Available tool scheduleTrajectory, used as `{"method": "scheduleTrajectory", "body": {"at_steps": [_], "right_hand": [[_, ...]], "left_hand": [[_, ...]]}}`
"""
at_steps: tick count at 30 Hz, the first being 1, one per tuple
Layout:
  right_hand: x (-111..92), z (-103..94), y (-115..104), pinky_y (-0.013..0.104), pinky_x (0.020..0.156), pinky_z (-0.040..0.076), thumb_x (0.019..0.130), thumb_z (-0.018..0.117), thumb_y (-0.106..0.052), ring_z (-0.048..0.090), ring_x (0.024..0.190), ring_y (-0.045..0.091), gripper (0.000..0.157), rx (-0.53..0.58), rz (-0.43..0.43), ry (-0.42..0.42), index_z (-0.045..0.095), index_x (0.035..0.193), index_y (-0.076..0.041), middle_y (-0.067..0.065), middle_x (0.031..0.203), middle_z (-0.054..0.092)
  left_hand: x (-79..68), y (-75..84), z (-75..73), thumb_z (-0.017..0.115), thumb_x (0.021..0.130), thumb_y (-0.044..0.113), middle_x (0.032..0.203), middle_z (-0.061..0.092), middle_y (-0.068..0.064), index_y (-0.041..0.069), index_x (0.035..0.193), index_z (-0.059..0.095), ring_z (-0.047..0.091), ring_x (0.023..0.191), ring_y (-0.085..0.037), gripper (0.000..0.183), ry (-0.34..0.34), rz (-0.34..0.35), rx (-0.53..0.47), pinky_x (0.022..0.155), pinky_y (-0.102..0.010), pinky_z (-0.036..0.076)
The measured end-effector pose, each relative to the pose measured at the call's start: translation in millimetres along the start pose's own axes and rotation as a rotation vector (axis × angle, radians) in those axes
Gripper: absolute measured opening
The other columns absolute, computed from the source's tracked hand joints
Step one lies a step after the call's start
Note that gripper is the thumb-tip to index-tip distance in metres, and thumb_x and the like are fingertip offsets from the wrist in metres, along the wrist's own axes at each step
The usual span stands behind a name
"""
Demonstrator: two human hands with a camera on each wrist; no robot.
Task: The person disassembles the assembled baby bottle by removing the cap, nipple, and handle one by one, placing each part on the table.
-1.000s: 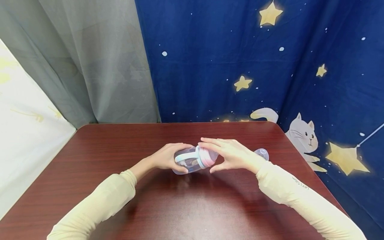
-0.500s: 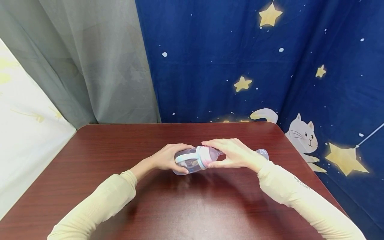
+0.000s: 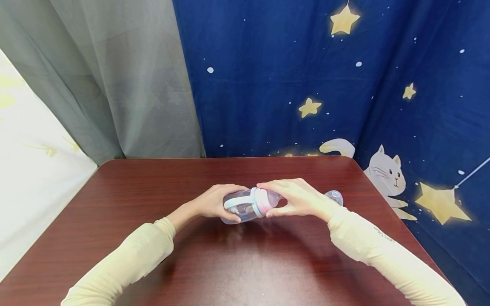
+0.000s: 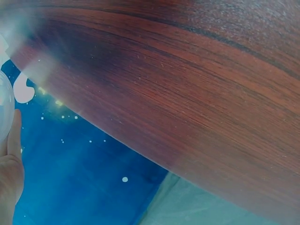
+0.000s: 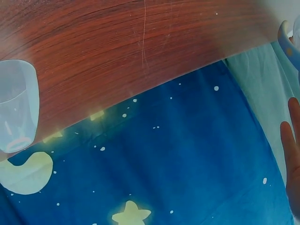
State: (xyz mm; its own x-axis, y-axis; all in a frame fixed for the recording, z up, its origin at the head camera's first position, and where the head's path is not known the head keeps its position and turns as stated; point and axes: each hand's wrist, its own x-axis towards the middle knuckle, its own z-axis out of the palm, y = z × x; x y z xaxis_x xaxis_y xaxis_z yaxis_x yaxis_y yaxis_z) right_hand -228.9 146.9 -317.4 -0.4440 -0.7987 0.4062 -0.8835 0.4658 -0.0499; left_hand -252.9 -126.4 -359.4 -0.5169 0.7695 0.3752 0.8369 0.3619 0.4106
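Note:
A clear baby bottle (image 3: 248, 213) lies sideways over the table in the head view, its teat (image 3: 273, 197) pointing right. Its body is in the grip of my left hand (image 3: 215, 200), with the thumb on the near side. My right hand (image 3: 300, 196) holds the pink collar (image 3: 262, 199) between thumb and fingers, arching over the teat. A pale blue handle (image 3: 238, 201) runs along the bottle's side. Only part of my left hand (image 4: 10, 171) and the bottle's rounded end (image 4: 5, 105) show at the left wrist view's edge. Several right-hand fingers (image 5: 291, 140) appear in the right wrist view.
A clear dome-shaped cap (image 3: 334, 196) stands on the dark red wooden table (image 3: 172, 174), just beyond my right wrist. The right wrist view shows this cap (image 5: 18, 101) at its left edge. Grey and blue star-patterned curtains (image 3: 268, 85) hang behind the table's far edge.
My right hand has closed in from around the teat onto the pink collar, its thumb now at the near side. The left hand and the bottle have stayed nearly still.

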Motion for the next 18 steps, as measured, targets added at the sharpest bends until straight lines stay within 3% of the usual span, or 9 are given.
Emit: {"method": "scheduleTrajectory", "body": {"at_steps": [18], "right_hand": [[-0.9, 0.6, 2.0, 0.032, 0.081, 0.042, 0.069, 0.071, -0.044, 0.049, 0.107, 0.013, 0.067, 0.012, -0.135, 0.029, 0.048, 0.126, -0.018, 0.002, 0.123, 0.050]], "left_hand": [[0.1, 0.1, -0.2, 0.071, 0.061, 0.055, 0.103, 0.057, 0.007, 0.013, 0.121, 0.049, 0.051, 0.087, -0.005, 0.076, -0.012, -0.002, 0.026, 0.075, -0.024, 0.041]]}}
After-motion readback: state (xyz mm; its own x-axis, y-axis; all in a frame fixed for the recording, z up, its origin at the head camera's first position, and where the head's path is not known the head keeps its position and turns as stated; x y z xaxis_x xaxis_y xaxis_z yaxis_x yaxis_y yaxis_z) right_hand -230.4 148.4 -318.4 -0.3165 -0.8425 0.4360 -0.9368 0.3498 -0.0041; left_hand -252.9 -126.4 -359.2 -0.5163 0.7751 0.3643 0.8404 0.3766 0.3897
